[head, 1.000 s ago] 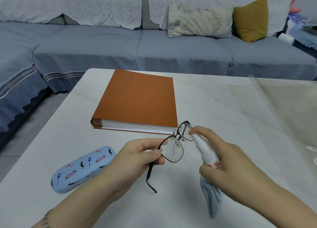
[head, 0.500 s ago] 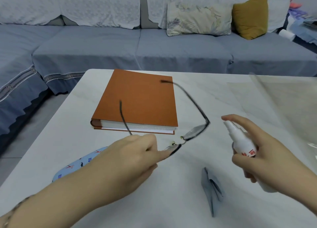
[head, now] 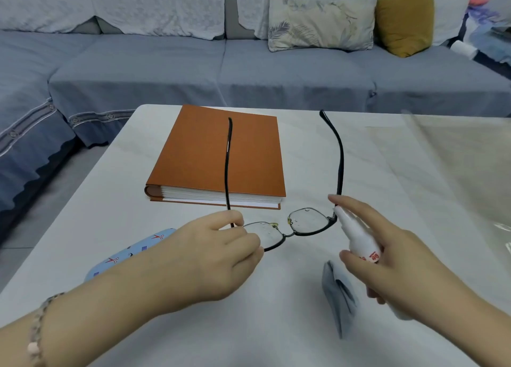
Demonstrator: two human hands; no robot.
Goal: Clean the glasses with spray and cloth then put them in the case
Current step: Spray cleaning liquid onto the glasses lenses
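Note:
Black-framed glasses (head: pixel 307 223) hang above the table with both temples open and pointing away from me. Droplets sit on the lenses. My left hand (head: pixel 221 253) pinches the left lens rim and temple hinge. My right hand (head: pixel 387 258) grips a small white spray bottle (head: pixel 359 236), its nozzle right beside the right lens and the index finger on the pump. A folded grey-blue cloth (head: pixel 340 297) lies on the table under my right hand. The light blue patterned case (head: pixel 132 253) lies shut at the left, partly hidden by my left forearm.
A thick orange book (head: pixel 221 156) lies on the white marble table (head: pixel 276 339) behind the glasses. A clear plastic sheet (head: pixel 456 167) covers the table's right side. A blue sofa with cushions (head: pixel 320 23) stands beyond the far edge.
The glasses were flipped so the temples point away, then levelled. My right hand drew the bottle back and has brought its nozzle close to the right lens again.

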